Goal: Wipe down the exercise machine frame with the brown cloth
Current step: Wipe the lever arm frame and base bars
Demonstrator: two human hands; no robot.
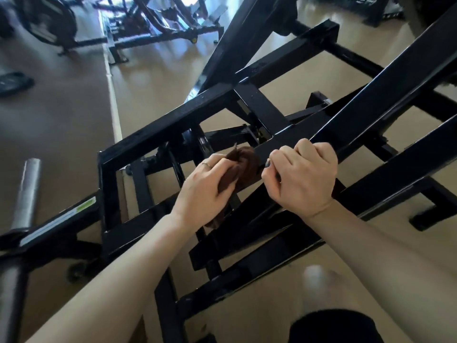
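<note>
At the far left a silver weight peg (26, 194) juts from the black exercise machine frame (173, 120). Just left of centre, the left hand (207, 186) curls its fingers round the bunched brown cloth (244, 162), which presses against a diagonal bar. Right of centre, the right hand (303, 180) grips that same bar, fingers wrapped tight.

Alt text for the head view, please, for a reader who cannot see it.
A person's left hand grips a bunched brown cloth against a black steel exercise machine frame, while the right hand curls round a slanted frame bar. Tan gym floor lies beneath.
</note>
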